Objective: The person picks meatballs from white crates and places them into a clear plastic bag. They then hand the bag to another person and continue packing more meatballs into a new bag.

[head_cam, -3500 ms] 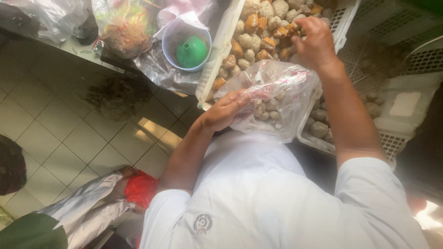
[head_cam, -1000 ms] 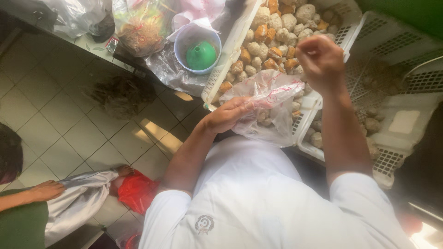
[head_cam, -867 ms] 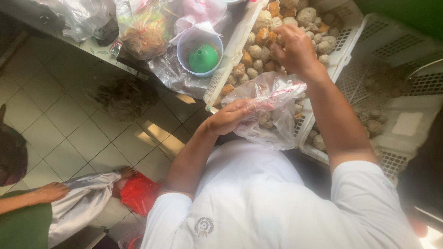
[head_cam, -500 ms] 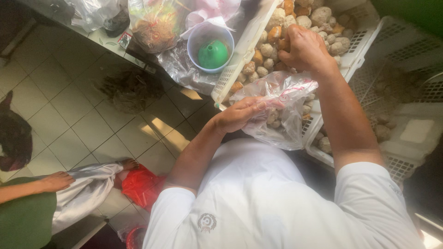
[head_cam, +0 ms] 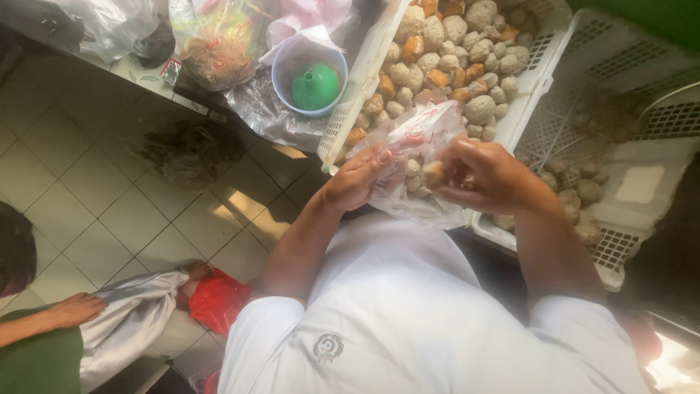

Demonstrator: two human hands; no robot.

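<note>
Since a half second ago, the right hand (head_cam: 485, 175) has been coming back from the white crate (head_cam: 543, 76) at twelve o'clock and is now sitting right at the mouth of the clear plastic bag (head_cam: 415, 157), no longer reaching out over the heap. The camera view has also been drifting, so the tiled floor is filling more of the left side.

Nearest the wearer, the white shirt is filling the bottom of the view, with both forearms running up from it toward twelve o'clock. The left hand (head_cam: 357, 182) is pinching the bag's rim at about ten o'clock of the bag, fingers closed on the film and holding the mouth up. The right hand is curled narrow around a pale ball (head_cam: 435, 174), fingertips pressed on it, just at three o'clock of the bag's opening and touching the film. So the bag is lying between the two hands, its opening facing the right hand, which is the nearer one to the ball; the bag's long side is hanging down toward the wearer, already holding several pale lumps.

Farther out, the crate is holding a heap of round pale and orange-brown pieces. At eleven o'clock a blue tub (head_cam: 310, 73) is holding a green funnel (head_cam: 315, 85).

At eight o'clock, well apart, another person's hand (head_cam: 73, 310) is resting by a grey cloth.
</note>
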